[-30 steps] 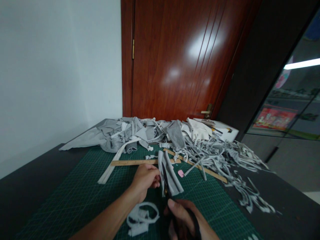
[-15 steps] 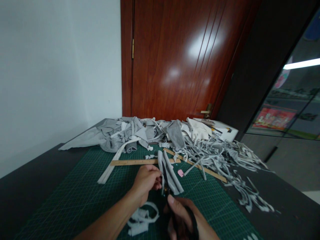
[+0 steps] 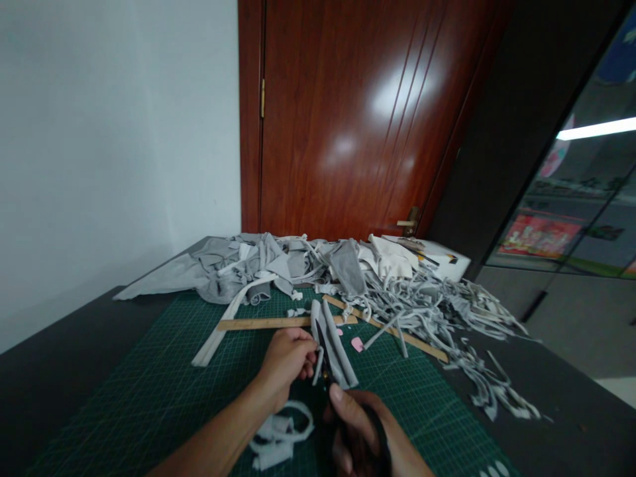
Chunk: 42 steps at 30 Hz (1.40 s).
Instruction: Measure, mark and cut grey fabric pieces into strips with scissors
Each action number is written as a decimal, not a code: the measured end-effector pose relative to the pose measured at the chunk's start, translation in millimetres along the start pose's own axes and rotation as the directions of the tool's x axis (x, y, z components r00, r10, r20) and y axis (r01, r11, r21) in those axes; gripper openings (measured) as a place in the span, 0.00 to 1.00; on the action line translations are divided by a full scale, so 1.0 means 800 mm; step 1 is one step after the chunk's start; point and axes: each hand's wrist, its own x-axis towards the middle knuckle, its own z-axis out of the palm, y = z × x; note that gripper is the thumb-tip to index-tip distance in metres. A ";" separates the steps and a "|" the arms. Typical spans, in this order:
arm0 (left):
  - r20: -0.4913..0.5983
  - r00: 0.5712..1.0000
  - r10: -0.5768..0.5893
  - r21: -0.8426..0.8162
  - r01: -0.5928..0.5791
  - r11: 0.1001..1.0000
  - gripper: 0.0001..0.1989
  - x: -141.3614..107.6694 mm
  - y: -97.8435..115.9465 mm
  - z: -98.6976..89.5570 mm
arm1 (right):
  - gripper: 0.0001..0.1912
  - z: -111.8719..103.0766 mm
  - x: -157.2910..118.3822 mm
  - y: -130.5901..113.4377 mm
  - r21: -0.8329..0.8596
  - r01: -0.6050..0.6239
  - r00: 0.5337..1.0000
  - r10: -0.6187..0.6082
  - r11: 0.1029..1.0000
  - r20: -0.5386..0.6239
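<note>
My right hand [image 3: 360, 424] is closed round the handles of black scissors [image 3: 325, 371], their blades pointing away from me along a grey fabric strip [image 3: 340, 358]. The strip is split lengthwise, with the blades in the gap between its two parts. My left hand [image 3: 293, 358] pinches the narrow left part of the strip at its edge, fingers curled. Below my left wrist a loose grey fabric strip [image 3: 275, 437] lies in a loop on the green cutting mat [image 3: 163, 404].
A wooden ruler [image 3: 268, 323] lies crosswise on the mat, another wooden ruler [image 3: 422, 344] slants right. Grey fabric pieces [image 3: 223, 271] lie heaped at the back, and tangled strips [image 3: 427, 298] at right. Small pink pieces [image 3: 357, 344] and a white box [image 3: 452, 262] are there too.
The view has shifted slightly. The scissors and the fabric strip sit a little further left in view. Both hands keep their hold.
</note>
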 end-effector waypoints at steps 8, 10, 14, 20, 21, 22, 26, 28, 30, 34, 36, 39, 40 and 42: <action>0.003 0.999 0.034 0.078 -0.034 0.996 0.07 0.004 -0.003 -0.002 | 0.51 0.002 -0.009 0.000 -0.037 0.013 0.997 -0.016 0.999 -0.080; -0.033 0.994 0.100 0.101 -0.096 0.990 0.07 0.005 -0.003 -0.002 | 0.51 0.003 -0.009 -0.001 -0.056 0.022 0.998 -0.026 0.998 -0.065; -0.083 0.965 0.251 0.117 -0.241 0.964 0.15 0.007 -0.004 -0.001 | 0.53 0.002 -0.008 -0.003 -0.065 0.021 0.999 -0.024 0.998 -0.047; -0.030 0.967 0.253 0.047 -0.251 0.967 0.15 0.026 -0.012 -0.002 | 0.56 0.004 -0.009 -0.006 -0.094 -0.010 0.998 0.005 0.996 -0.061; -0.014 0.969 0.248 0.022 -0.247 0.969 0.18 0.030 -0.012 -0.003 | 0.56 0.005 -0.008 -0.007 -0.105 -0.019 0.997 0.011 0.994 -0.076; 0.000 0.970 0.241 -0.003 -0.241 0.970 0.19 0.033 -0.013 -0.005 | 0.56 0.006 -0.008 -0.009 -0.112 -0.025 0.996 0.015 0.993 -0.091; 0.028 0.977 0.212 -0.066 -0.210 0.975 0.21 0.038 -0.011 -0.011 | 0.55 0.007 -0.008 -0.016 -0.073 -0.049 0.996 0.043 0.996 -0.074; 0.036 0.978 0.203 -0.078 -0.200 0.977 0.22 0.036 -0.009 -0.012 | 0.53 0.006 -0.009 -0.019 -0.039 -0.058 0.997 0.057 0.998 -0.046; 0.042 0.980 0.194 -0.082 -0.191 0.978 0.23 0.034 -0.008 -0.012 | 0.51 0.004 -0.009 -0.018 -0.018 -0.058 0.998 0.057 0.998 -0.023; 0.049 0.983 0.177 -0.061 -0.174 0.983 0.25 0.033 -0.007 -0.009 | 0.48 -0.003 -0.006 -0.009 0.033 -0.043 0.999 0.043 0.999 0.006; 0.052 0.981 0.186 -0.034 -0.185 0.982 0.25 0.033 -0.008 -0.007 | 0.47 -0.005 -0.003 -0.004 0.047 -0.040 0.999 0.039 0.998 0.018; 0.041 0.973 0.228 0.025 -0.229 0.973 0.29 0.032 -0.009 -0.003 | 0.46 -0.007 0.000 0.000 0.044 -0.035 0.999 0.034 0.998 0.025; 0.036 0.969 0.245 0.045 -0.247 0.968 0.30 0.032 -0.009 -0.001 | 0.46 -0.006 0.000 0.000 0.037 -0.031 0.999 0.030 0.999 0.020; 0.032 0.962 0.272 0.081 -0.274 0.958 0.31 0.031 -0.010 0.001 | 0.46 -0.005 -0.001 -0.001 0.020 -0.015 1.000 0.015 1.000 0.002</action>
